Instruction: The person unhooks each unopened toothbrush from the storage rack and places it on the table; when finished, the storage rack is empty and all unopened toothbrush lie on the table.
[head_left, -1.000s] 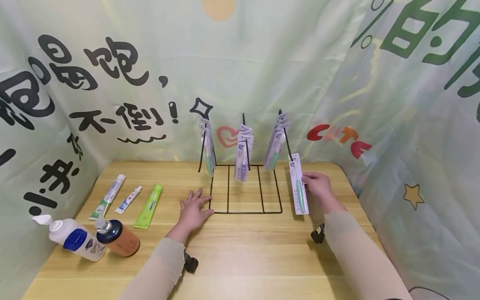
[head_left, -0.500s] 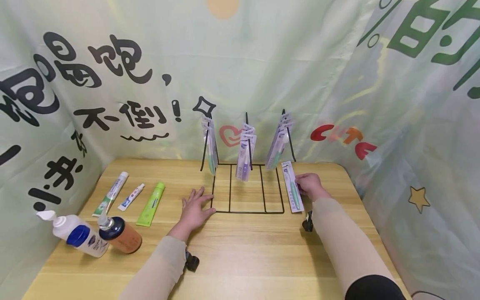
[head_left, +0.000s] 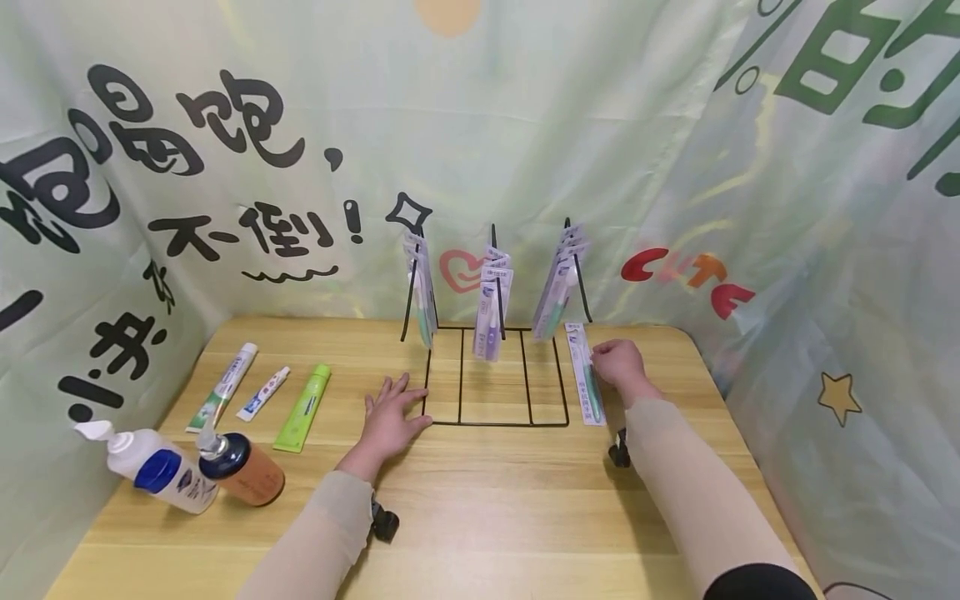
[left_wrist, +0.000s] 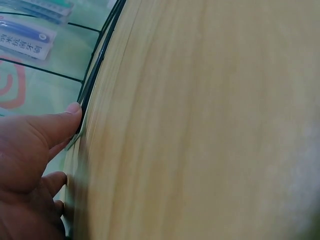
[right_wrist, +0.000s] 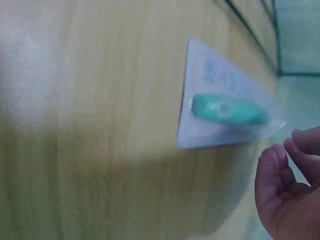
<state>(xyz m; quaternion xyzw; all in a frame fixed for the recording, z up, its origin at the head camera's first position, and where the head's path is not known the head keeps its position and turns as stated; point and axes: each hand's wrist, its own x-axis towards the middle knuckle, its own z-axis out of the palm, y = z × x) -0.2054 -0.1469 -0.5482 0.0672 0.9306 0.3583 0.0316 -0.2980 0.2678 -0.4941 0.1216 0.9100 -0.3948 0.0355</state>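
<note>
My left hand (head_left: 390,419) rests at the front left corner of a black wire display rack (head_left: 495,425), fingers spread, thumb tip on the wire. In the left wrist view the thumb (left_wrist: 65,122) lies against the rack's dark edge. To the right of the rack, a packaged toothbrush (head_left: 585,375) with a teal handle lies flat on the table. My right hand (head_left: 618,364) is beside its right edge, fingers loosely bent. The right wrist view shows the fingertips just off the end of the packaged toothbrush (right_wrist: 230,110), with nothing between them.
Packaged toothbrushes (head_left: 491,321) hang on the rack's three upright hooks. At left lie a white and green tube (head_left: 222,387), a small tube (head_left: 262,393) and a green tube (head_left: 303,408). Nearer stand a white pump bottle (head_left: 161,471) and an orange-brown pump bottle (head_left: 243,471).
The packaged toothbrush came down from the right hand's grip to lie on the table, slightly left. The right hand then let go and drew slightly off. The left hand stayed on the rack.
</note>
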